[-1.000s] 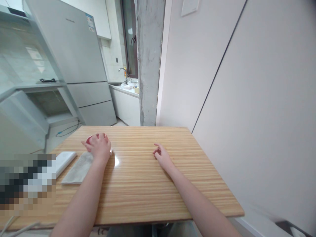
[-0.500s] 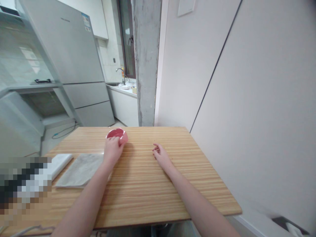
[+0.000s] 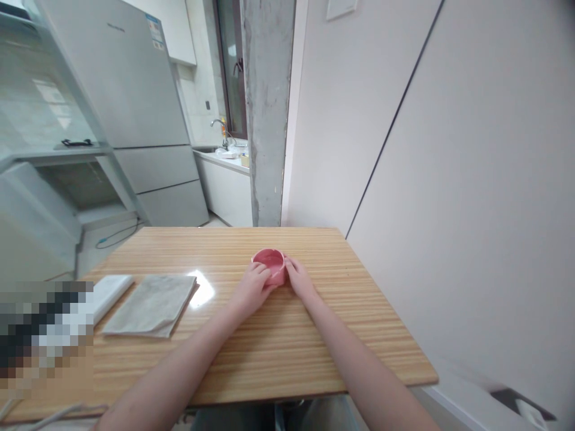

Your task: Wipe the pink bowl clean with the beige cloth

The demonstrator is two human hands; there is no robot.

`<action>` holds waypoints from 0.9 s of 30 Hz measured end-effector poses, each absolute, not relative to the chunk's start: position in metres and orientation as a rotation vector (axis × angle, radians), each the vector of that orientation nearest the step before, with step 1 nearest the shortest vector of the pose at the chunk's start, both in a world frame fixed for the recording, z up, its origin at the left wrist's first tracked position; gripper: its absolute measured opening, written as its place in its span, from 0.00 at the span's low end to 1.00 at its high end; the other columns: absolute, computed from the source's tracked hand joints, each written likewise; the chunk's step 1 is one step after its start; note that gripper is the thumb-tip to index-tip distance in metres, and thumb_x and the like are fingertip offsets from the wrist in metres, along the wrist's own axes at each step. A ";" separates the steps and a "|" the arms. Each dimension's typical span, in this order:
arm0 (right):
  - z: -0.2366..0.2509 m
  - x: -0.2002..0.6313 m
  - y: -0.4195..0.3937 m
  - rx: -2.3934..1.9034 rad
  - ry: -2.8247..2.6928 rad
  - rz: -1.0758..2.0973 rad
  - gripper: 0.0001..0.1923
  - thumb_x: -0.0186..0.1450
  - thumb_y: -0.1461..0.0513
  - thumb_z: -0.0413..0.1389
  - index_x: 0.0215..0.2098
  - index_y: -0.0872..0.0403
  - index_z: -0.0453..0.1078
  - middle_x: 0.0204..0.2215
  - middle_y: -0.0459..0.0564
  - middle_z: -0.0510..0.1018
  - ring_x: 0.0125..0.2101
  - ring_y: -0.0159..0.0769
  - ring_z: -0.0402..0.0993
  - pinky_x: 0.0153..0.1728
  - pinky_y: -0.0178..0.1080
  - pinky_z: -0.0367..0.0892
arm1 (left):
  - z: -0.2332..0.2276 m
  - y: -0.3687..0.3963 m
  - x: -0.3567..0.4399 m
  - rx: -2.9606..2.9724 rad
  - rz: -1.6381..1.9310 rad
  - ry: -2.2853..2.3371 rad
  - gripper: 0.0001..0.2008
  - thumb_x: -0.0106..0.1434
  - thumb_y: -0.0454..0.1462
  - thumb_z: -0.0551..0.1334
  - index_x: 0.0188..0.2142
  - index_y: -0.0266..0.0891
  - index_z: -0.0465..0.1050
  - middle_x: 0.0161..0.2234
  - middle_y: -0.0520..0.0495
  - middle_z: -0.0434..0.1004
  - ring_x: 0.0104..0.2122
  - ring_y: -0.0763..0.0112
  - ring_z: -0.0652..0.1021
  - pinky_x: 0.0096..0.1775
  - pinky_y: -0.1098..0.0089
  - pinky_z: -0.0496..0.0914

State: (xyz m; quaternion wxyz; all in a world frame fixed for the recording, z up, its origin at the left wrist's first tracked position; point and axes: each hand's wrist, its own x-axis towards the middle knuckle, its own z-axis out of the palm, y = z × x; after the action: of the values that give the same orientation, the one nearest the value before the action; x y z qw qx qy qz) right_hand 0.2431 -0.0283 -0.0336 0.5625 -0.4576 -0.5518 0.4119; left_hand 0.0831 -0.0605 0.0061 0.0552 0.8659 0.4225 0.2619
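Room: kitchen corner, pale wall panels on the right, a grey concrete pillar (image 3: 268,108) dead ahead past the far edge, and a tall silver fridge (image 3: 130,90) off to the left.
Further back: a counter with a sink tap (image 3: 218,126) by the window, small and hard to read.
Tabletop: striped light wood tabletop (image 3: 278,353), glossy, with a bright glare spot near the cloth.
Bowl: small pink bowl (image 3: 269,264) sitting upright on the wood, about midway between the left and right edges and closer to the far edge than the near one.
Left hand: left hand (image 3: 252,288) is at the bowl's left side, fingers curled and laid against its wall, palm down near the wood.
Right hand: right hand (image 3: 298,279) mirrors it on the bowl's right side, fingers loosely bent and touching the wall. Two hands cupping one bowl between them!
Grip: neither hand is clamped tight; both wrap partway round, and the rim on top stays uncovered.
Cloth: folded grey cloth (image 3: 151,304) lies flat toward the left edge, well apart from the bowl.
White pad: a white folded piece (image 3: 109,290) lies just beside the cloth, further left, partly cut off by a blurred patch.
Near-left corner: a pale cable (image 3: 42,415) trails along the near edge.
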 end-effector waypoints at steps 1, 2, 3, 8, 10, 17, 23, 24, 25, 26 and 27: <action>-0.034 0.242 -0.028 -1.073 -1.328 0.964 0.21 0.62 0.49 0.49 0.47 0.50 0.71 0.50 0.50 0.74 0.54 0.38 0.66 0.59 0.46 0.54 | 0.005 -0.059 0.083 2.641 0.789 1.280 0.05 0.58 0.35 0.61 0.27 0.39 0.65 0.35 0.45 0.71 0.41 0.62 0.68 0.45 0.61 0.66; -0.035 0.242 -0.029 -1.070 -1.357 0.958 0.22 0.62 0.49 0.49 0.48 0.50 0.70 0.51 0.50 0.73 0.54 0.38 0.66 0.59 0.46 0.54 | 0.003 -0.058 0.082 2.654 0.785 1.276 0.05 0.58 0.35 0.61 0.27 0.39 0.65 0.35 0.45 0.71 0.41 0.62 0.68 0.46 0.61 0.66; -0.035 0.241 -0.029 -1.071 -1.383 0.950 0.22 0.62 0.50 0.49 0.50 0.51 0.69 0.51 0.51 0.73 0.54 0.38 0.66 0.58 0.46 0.55 | 0.002 -0.057 0.082 2.664 0.782 1.268 0.05 0.58 0.35 0.61 0.28 0.39 0.66 0.35 0.45 0.71 0.41 0.62 0.68 0.46 0.60 0.65; -0.040 0.239 -0.028 -1.111 -1.445 0.899 0.24 0.62 0.50 0.50 0.53 0.52 0.66 0.52 0.52 0.72 0.54 0.40 0.66 0.57 0.47 0.56 | -0.001 -0.054 0.080 2.679 0.768 1.241 0.05 0.58 0.35 0.62 0.28 0.38 0.66 0.35 0.46 0.71 0.40 0.63 0.68 0.45 0.61 0.66; -0.043 0.239 -0.027 -1.100 -1.450 0.890 0.25 0.62 0.50 0.49 0.53 0.52 0.66 0.52 0.53 0.72 0.53 0.40 0.66 0.57 0.46 0.57 | -0.002 -0.054 0.080 2.676 0.765 1.238 0.05 0.57 0.35 0.63 0.29 0.38 0.66 0.34 0.46 0.71 0.40 0.63 0.68 0.46 0.61 0.66; -0.044 0.240 -0.026 -1.111 -1.471 0.879 0.25 0.63 0.48 0.47 0.52 0.52 0.67 0.51 0.53 0.73 0.52 0.40 0.68 0.55 0.45 0.59 | 0.006 -0.053 0.077 2.696 0.736 1.196 0.10 0.60 0.39 0.60 0.41 0.39 0.70 0.43 0.43 0.72 0.47 0.60 0.69 0.51 0.57 0.64; -0.042 0.239 -0.029 -1.098 -1.481 0.871 0.24 0.64 0.49 0.46 0.53 0.51 0.66 0.51 0.53 0.73 0.52 0.40 0.68 0.55 0.45 0.59 | 0.040 -0.057 -0.025 2.456 1.039 1.942 0.17 0.64 0.34 0.45 0.49 0.37 0.66 0.49 0.40 0.71 0.49 0.61 0.70 0.51 0.61 0.64; -0.042 0.238 -0.030 -1.099 -1.481 0.862 0.24 0.65 0.49 0.45 0.53 0.51 0.66 0.51 0.53 0.73 0.52 0.40 0.68 0.55 0.45 0.59 | 0.043 -0.062 -0.048 2.403 0.872 2.181 0.17 0.63 0.32 0.45 0.47 0.37 0.66 0.46 0.40 0.72 0.46 0.60 0.73 0.47 0.61 0.65; -0.042 0.238 -0.030 -1.105 -1.481 0.851 0.24 0.65 0.49 0.45 0.53 0.51 0.66 0.51 0.53 0.73 0.52 0.39 0.68 0.55 0.45 0.59 | 0.043 -0.067 -0.070 2.343 0.646 2.419 0.18 0.61 0.30 0.44 0.45 0.36 0.67 0.44 0.40 0.74 0.43 0.59 0.74 0.45 0.60 0.66; -0.042 0.238 -0.031 -1.117 -1.481 0.839 0.24 0.65 0.49 0.45 0.53 0.50 0.66 0.51 0.53 0.73 0.52 0.40 0.67 0.55 0.45 0.59 | 0.042 -0.073 -0.090 2.317 0.430 2.590 0.18 0.60 0.30 0.44 0.45 0.36 0.67 0.42 0.40 0.75 0.41 0.57 0.74 0.43 0.59 0.66; -0.042 0.238 -0.031 -1.130 -1.480 0.829 0.24 0.65 0.49 0.45 0.53 0.50 0.66 0.51 0.53 0.73 0.52 0.40 0.67 0.55 0.45 0.58 | 0.040 -0.079 -0.106 2.323 0.293 2.699 0.18 0.61 0.30 0.43 0.45 0.37 0.66 0.42 0.41 0.75 0.40 0.58 0.74 0.43 0.58 0.66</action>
State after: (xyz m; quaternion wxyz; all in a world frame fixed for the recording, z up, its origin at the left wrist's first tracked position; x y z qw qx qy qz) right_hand 0.2375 -0.0312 -0.0423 0.5240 -0.4722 -0.6184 0.3465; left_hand -0.1064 -0.0793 0.0397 -0.2139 0.6351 0.7378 0.0802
